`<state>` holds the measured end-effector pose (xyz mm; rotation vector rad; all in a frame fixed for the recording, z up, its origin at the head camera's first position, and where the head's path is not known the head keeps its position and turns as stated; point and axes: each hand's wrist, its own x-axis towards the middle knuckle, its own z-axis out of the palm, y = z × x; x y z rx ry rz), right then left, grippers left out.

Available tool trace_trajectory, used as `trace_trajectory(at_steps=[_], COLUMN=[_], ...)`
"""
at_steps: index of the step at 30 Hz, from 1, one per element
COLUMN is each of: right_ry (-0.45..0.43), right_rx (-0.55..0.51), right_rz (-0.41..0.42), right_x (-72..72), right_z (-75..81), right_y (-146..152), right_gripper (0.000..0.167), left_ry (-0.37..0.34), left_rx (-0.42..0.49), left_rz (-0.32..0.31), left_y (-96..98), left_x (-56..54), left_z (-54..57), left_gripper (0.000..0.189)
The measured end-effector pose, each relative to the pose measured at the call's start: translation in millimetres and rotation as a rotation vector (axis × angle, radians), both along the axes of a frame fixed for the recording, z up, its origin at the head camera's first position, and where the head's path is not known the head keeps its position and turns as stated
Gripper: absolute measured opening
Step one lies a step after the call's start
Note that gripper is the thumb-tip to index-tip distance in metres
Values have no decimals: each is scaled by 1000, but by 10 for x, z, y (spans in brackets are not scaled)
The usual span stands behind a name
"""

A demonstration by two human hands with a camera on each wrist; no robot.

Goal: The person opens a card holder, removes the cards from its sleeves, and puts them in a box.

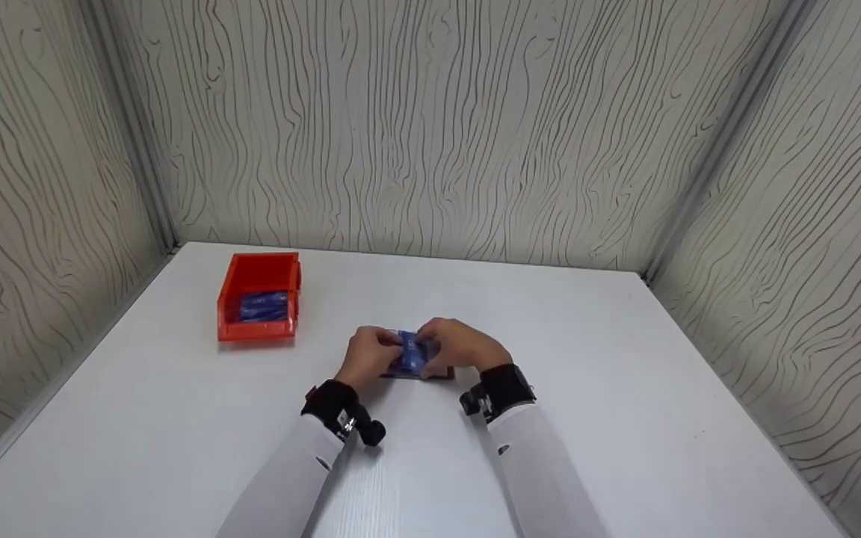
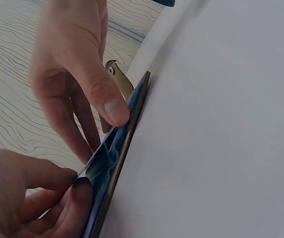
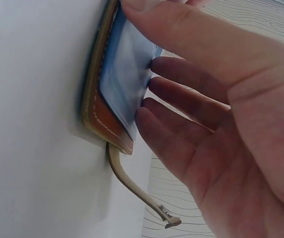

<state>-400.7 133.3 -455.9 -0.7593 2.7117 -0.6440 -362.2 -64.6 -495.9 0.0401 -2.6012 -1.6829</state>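
Observation:
A blue plastic packet lies on a flat brown leather case with pale stitching along its edge. From the case extends a narrow strap with a metal snap at its end. My left hand pinches the packet's plastic at the left side between thumb and fingers. On the right, my right hand holds the packet, its thumb on the near side and fingertips along the far edge. In the head view the hands cover much of the case.
A red open-front bin stands at the back left of the white table, with blue packets inside. Wood-grain-patterned panels enclose the table at the back and both sides.

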Motion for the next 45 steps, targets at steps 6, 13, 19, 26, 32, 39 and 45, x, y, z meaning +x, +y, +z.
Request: trace_trajectory(at_steps=[6, 13, 19, 26, 32, 39, 45], right_ry=[-3, 2, -3, 2, 7, 8, 9], right_rx=[12, 18, 12, 17, 19, 29, 41], right_rz=[-10, -5, -9, -3, -15, -15, -17], right_x=[10, 7, 11, 22, 38, 30, 26], right_z=[-10, 1, 3, 1, 20, 9, 2], right_y=[-3, -10, -10, 1, 7, 5, 5], right_gripper=[67, 66, 66, 66, 71, 69, 69], left_ry=[45, 26, -32, -47, -65, -81, -108], left_rx=[-20, 69, 113, 101, 135, 162, 178], left_rz=[-3, -19, -20, -11, -25, -29, -28], left_y=[-10, 4, 17, 28, 19, -31, -40], left_x=[-6, -10, -6, 3, -13, -26, -23], left_z=[-26, -30, -17, -5, 11, 23, 42], left_gripper=[16, 22, 36, 41, 41, 39, 44])
